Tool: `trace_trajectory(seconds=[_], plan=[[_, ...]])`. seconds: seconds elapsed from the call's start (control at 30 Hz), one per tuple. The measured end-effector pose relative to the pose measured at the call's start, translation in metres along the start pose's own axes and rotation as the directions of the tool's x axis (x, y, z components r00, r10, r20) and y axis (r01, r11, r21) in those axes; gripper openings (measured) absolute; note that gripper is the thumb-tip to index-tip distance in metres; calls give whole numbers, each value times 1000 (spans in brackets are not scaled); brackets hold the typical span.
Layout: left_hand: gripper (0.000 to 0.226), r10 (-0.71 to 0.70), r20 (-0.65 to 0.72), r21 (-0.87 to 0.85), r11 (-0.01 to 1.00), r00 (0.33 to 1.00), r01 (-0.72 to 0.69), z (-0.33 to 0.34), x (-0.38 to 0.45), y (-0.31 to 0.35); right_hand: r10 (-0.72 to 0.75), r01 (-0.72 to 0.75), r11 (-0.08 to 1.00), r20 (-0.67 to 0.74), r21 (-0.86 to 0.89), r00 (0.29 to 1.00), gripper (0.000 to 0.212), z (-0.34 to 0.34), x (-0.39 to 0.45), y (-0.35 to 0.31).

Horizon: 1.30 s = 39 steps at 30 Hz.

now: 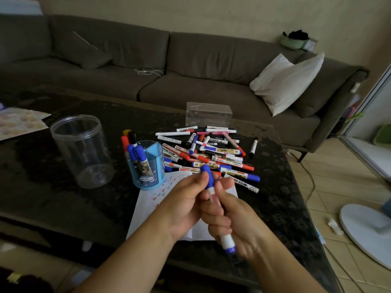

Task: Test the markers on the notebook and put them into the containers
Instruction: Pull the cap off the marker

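One blue-capped marker is gripped above the notebook by both hands: the left hand at its cap, the right hand around its barrel. Three containers are set on the desk: one clear jar, one blue holder, one clear box.

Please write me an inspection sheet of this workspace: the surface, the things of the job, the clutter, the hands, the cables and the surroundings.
Surface: dark patterned table.
Job's things: blue-capped marker held over the notebook page, which bears coloured squiggles; pile of markers beyond it; blue holder with several markers standing in it; clear round jar and clear box, both seemingly empty.
Clutter: patterned paper at the table's far left.
Hands: left hand pinches the marker's cap; right hand grips its barrel.
Cables: white cable on the sofa; a cord on the floor at right.
Surroundings: grey sofa, white pillow, white fan base.
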<state>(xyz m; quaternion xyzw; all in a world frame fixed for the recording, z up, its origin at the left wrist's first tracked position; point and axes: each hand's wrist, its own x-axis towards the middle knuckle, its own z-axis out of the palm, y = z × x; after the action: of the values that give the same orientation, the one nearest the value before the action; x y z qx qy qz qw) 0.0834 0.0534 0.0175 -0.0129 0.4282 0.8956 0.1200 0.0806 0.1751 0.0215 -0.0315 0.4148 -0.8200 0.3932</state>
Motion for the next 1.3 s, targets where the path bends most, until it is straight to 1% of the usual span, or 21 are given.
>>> trace_trajectory(seconds=[0.1,0.2,0.27,0.3,0.37,0.43,0.47,0.5,0.53,0.57,0.63,0.67,0.73,0.77,0.8,0.83,0.87,0.93,1.13,1.23,1.3], plan=[[21,-6,-146,138,990,989,27,-5,7,-4,-169,17,843,-234,-537,957,38,1,6,4],[20,-3,-276,201,978,961,61,-10,15,-16,-321,-144,419,-295,-896,900,39,-5,14,7],[20,0,-356,208,975,935,79,-10,21,-23,-423,-189,92,-210,-978,881,37,-11,16,9],[19,-4,-389,220,971,921,97,-9,24,-26,-470,-181,-6,-157,-983,869,37,-14,16,10],[18,-13,-424,266,954,905,139,-9,29,-29,-525,-171,-70,-110,-983,844,37,-18,16,11],[20,-61,-385,237,958,921,162,-12,31,-26,-475,-204,21,-189,-979,860,35,-16,17,4],[24,-102,-314,169,972,944,161,-14,30,-22,-397,-191,238,-274,-952,876,34,-16,17,1],[31,-143,-219,81,983,965,164,-15,28,-18,-253,-153,531,-329,-834,910,36,-17,17,-3],[37,-169,-116,0,985,979,170,-16,24,-14,-98,-118,795,-317,-595,943,37,-19,14,-7],[40,-167,-21,-54,985,986,165,-15,20,-11,36,-106,947,-227,-304,973,36,-21,12,-10],[39,-107,87,-89,989,990,115,-9,13,-8,172,-180,974,64,140,983,34,-24,9,-10],[34,-77,93,-80,993,993,84,-5,11,-8,172,-205,952,158,226,972,33,-22,9,-9],[25,-23,7,-13,1000,1000,23,-1,11,-8,134,-148,979,100,140,986,34,-15,11,-5],[23,-6,-57,29,1000,998,8,-1,13,-7,75,-77,995,-35,-60,997,36,-12,12,-3],[24,-5,-117,68,998,993,13,-3,17,-8,-30,-25,944,-162,-330,986,37,-10,13,-1],[26,-11,-173,109,994,985,31,-4,20,-10,-149,-30,807,-251,-590,956,37,-9,15,1],[27,-13,-229,160,986,973,51,-5,23,-14,-256,-81,609,-293,-789,921,36,-11,17,2],[24,-9,-337,214,973,941,86,-4,29,-21,-396,-205,188,-265,-961,879,36,-17,23,4],[27,3,-602,265,944,799,197,0,51,-38,-442,-333,-452,-116,-828,889,30,-24,25,3],[30,-26,-657,242,939,753,243,3,65,-41,-439,-364,-563,-105,-742,892,28,-29,23,-1],[30,-63,-684,215,935,727,283,4,75,-43,-434,-389,-572,-137,-722,891,24,-34,23,-3]])
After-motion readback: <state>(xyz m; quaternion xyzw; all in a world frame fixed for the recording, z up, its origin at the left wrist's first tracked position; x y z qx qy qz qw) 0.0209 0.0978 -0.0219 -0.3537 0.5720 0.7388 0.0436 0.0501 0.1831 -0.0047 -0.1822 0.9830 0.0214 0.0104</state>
